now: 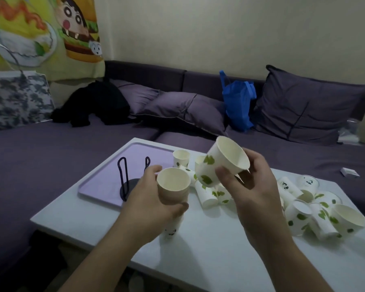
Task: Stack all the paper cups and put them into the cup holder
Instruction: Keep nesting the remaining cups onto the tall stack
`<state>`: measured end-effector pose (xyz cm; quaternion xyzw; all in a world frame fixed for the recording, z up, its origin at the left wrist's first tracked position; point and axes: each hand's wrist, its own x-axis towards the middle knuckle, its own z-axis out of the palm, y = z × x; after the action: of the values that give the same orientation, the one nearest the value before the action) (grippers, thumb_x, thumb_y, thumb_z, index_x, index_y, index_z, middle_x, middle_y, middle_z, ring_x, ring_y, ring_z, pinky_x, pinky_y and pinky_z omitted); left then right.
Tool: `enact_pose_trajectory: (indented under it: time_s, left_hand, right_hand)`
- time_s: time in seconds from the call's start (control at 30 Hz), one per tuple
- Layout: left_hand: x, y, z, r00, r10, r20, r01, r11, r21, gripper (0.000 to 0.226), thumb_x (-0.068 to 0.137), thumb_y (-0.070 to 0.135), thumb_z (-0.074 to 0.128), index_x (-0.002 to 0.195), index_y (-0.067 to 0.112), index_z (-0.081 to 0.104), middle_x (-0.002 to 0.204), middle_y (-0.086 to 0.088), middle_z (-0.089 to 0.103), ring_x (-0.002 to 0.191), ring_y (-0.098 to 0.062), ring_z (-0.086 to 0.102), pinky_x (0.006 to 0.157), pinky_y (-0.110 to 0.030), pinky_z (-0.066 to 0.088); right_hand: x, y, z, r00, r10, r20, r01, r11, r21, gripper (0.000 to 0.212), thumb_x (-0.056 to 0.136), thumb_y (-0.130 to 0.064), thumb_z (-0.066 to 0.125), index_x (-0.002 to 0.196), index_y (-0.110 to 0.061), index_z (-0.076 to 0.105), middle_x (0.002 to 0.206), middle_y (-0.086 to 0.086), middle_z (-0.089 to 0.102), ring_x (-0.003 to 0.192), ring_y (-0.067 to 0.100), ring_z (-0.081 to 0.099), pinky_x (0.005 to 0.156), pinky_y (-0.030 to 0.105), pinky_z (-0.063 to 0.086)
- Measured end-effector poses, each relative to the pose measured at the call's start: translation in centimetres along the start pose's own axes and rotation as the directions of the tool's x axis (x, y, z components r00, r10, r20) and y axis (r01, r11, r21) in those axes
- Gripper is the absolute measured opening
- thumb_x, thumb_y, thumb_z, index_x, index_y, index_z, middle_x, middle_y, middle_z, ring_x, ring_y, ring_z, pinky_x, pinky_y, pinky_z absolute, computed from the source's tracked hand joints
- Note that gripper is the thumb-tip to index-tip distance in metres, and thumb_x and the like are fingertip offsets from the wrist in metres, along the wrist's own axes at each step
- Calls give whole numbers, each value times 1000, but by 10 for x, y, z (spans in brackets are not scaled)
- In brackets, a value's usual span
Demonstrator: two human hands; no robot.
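Above the white table (198,245), my left hand (148,205) grips a cup stack (173,190), apparently several; my right hand (255,186) pinches a tilted cup (221,163); purple sofa (51,154) behind.

A white table (209,260) stands before a purple sofa (40,157). A lilac tray (101,184) lies at the tabletop's far left corner. On the sofa, a small white box (349,172) rests just past the tabletop's far right edge. Along the backrest lie two purple cushions (177,108) leaning together, a blue plastic bag (237,104) standing upright, and a large dark cushion (308,106) beside it. A black garment (95,104) is heaped toward the left, near a grey patterned pillow (17,100). A cartoon cloth (51,30) hangs on the wall above.
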<state>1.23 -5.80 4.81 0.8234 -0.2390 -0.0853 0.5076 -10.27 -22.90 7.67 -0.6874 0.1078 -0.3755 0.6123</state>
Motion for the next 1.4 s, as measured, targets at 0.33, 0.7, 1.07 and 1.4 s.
enact_pose_trajectory:
  time_s: [0.33, 0.7, 1.07, 1.4]
  left_hand:
    - [4, -9, 12, 1000, -10, -9, 9, 997, -81, 71, 79, 24, 91, 131, 42, 46, 115, 25, 63, 103, 4, 59, 90, -27, 48]
    - [15, -22, 21, 995, -85, -46, 87, 995, 48, 90, 72, 31, 93, 141, 35, 37, 128, 16, 55, 118, -11, 59, 90, -31, 50]
    - [-27, -12, 53, 833, -372, 409, 127, 848, 515, 10, 91, 38, 64, 95, 29, 65, 99, 8, 68, 92, -9, 67, 89, -32, 59]
    - [-10, -27, 74, 786, -422, 452, 247, 884, 396, 13, 93, 35, 64, 100, 26, 71, 96, 3, 76, 90, -14, 74, 88, -37, 65]
  right_hand:
    - [3, 24, 46, 986, -20, 168, 60, 970, -237, 59, 85, -23, 87, 134, -38, 58, 128, -18, 68, 124, 7, 63, 108, 40, 53]
    - [16, 78, 6, 966, 240, -98, -247, 740, -625, 35, 94, -24, 68, 126, -26, 52, 117, -9, 60, 109, 18, 61, 89, 35, 54]
    - [31, 132, 21, 962, 230, -147, -182, 140, -973, 60, 85, -75, 48, 92, -22, 75, 86, -2, 71, 83, 26, 70, 73, 37, 60]
    - [41, 153, 13, 902, 355, -245, -381, 387, -840, 52, 82, -68, 65, 78, -16, 63, 77, 0, 68, 72, 21, 65, 56, 31, 46]
